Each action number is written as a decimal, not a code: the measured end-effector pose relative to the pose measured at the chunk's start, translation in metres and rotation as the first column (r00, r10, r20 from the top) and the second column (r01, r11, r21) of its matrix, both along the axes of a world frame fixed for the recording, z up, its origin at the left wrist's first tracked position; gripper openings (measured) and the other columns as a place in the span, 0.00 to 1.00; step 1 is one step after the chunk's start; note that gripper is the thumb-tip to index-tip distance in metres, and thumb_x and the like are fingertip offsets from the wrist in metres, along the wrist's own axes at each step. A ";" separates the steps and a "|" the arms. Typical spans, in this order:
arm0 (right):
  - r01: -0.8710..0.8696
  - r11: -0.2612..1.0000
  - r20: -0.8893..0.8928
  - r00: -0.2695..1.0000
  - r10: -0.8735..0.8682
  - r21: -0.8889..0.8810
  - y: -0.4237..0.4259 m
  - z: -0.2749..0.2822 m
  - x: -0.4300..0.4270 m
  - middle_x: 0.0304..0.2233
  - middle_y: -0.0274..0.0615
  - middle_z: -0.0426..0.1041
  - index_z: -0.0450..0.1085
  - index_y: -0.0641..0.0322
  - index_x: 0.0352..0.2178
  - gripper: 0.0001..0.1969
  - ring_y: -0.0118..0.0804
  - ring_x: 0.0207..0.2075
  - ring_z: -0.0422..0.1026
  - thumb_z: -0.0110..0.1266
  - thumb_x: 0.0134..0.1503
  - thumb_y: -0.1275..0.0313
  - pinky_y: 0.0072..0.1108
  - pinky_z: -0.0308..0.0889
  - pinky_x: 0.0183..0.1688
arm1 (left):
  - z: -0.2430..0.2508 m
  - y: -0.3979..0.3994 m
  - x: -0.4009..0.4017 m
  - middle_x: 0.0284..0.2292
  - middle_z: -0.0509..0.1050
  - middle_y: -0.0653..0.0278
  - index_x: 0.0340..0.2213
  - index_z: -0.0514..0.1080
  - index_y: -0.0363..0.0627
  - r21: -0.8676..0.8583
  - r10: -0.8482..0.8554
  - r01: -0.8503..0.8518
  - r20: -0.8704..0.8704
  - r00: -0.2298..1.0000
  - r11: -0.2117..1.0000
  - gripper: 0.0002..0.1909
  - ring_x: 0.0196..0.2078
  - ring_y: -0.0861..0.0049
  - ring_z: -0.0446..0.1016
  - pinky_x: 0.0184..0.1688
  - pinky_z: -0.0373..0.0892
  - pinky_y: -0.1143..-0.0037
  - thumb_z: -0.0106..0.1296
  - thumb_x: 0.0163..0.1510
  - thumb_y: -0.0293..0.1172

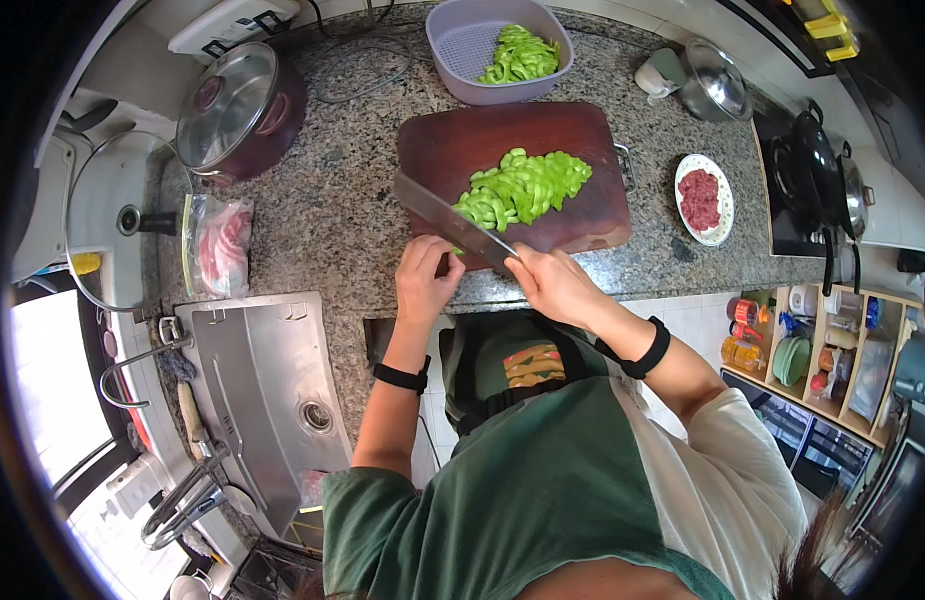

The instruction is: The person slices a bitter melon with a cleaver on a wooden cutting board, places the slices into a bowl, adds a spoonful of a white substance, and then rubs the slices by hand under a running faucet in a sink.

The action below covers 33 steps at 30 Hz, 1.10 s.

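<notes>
My right hand [556, 283] is closed around the handle of a wide-bladed kitchen knife [451, 217], whose blade points up and left across the near left part of a dark red-brown cutting board [447, 139]. My left hand [430, 274] is at the board's near left edge, thumb and fingers pinched together beside the blade, with a small bit of green vegetable showing at the fingertips. Sliced light green vegetable [526, 187] lies in a heap on the board, beyond the blade. Behind the board, a lavender plastic basket [451, 56] holds more green slices.
On the granite counter [327, 225] stand a lidded pot [241, 112], a bag of meat [222, 247], a plate of minced or chopped meat [700, 199], and a metal bowl [714, 82]. A sink [267, 375] is at the left, a black wok [815, 172] at the right.
</notes>
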State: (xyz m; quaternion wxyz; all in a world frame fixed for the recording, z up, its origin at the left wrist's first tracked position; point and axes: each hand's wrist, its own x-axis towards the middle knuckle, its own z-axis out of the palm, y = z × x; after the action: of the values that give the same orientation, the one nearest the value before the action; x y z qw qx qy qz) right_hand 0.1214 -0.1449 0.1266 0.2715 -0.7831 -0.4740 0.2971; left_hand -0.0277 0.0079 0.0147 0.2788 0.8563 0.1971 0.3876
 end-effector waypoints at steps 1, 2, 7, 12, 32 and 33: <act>0.004 1.000 0.002 1.000 -0.004 -0.001 -0.003 0.002 -0.001 0.21 0.62 0.72 0.66 0.63 0.35 0.10 0.68 0.28 0.71 0.46 0.65 0.67 0.51 0.64 0.31 | 0.001 0.000 0.000 0.32 0.75 0.58 0.28 0.73 0.40 0.005 0.006 -0.006 0.000 1.000 1.000 0.12 0.36 0.60 0.76 0.40 0.74 0.68 0.61 0.38 0.18; -0.034 0.999 0.048 0.998 0.034 0.004 -0.006 0.003 -0.002 0.20 0.61 0.71 0.66 0.64 0.35 0.10 0.68 0.27 0.71 0.46 0.65 0.67 0.50 0.63 0.29 | 0.001 -0.001 0.001 0.32 0.75 0.58 0.28 0.73 0.40 0.010 0.012 -0.012 0.001 1.000 1.000 0.12 0.36 0.60 0.76 0.40 0.74 0.68 0.61 0.38 0.18; -0.050 0.998 0.079 0.995 0.053 -0.047 -0.009 0.004 -0.005 0.21 0.61 0.72 0.67 0.63 0.35 0.11 0.67 0.28 0.72 0.45 0.66 0.65 0.51 0.65 0.31 | 0.002 -0.001 0.001 0.32 0.75 0.58 0.28 0.73 0.40 0.034 0.012 -0.012 -0.001 1.000 0.999 0.13 0.36 0.59 0.76 0.39 0.74 0.68 0.62 0.37 0.18; -0.054 0.998 0.099 0.993 0.058 -0.042 -0.003 -0.013 -0.012 0.21 0.62 0.72 0.66 0.63 0.34 0.11 0.68 0.28 0.73 0.45 0.66 0.66 0.51 0.66 0.31 | -0.002 -0.001 0.001 0.32 0.74 0.58 0.28 0.73 0.40 0.045 0.012 -0.012 0.000 1.000 0.999 0.13 0.36 0.59 0.75 0.39 0.74 0.68 0.62 0.37 0.18; -0.022 1.000 0.036 0.999 0.022 0.011 -0.010 0.001 -0.007 0.19 0.60 0.70 0.67 0.66 0.32 0.11 0.66 0.26 0.71 0.47 0.65 0.67 0.47 0.63 0.28 | 0.004 0.000 -0.001 0.30 0.74 0.61 0.27 0.72 0.41 0.089 -0.024 0.026 -0.023 0.999 0.996 0.11 0.37 0.63 0.76 0.39 0.74 0.69 0.60 0.38 0.17; -0.021 1.000 0.028 0.999 0.020 0.012 -0.011 0.001 -0.007 0.19 0.60 0.70 0.67 0.66 0.32 0.11 0.66 0.26 0.71 0.47 0.65 0.67 0.47 0.63 0.28 | 0.004 0.000 -0.001 0.30 0.74 0.61 0.27 0.72 0.41 0.089 -0.026 0.028 -0.025 0.999 0.996 0.11 0.37 0.63 0.76 0.39 0.74 0.69 0.60 0.38 0.17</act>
State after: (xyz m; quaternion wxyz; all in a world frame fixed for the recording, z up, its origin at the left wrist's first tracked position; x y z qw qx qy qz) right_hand 0.1141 -0.1554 0.1273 0.2666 -0.7806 -0.4876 0.2861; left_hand -0.0289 0.0083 0.0191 0.2429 0.8750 0.1713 0.3821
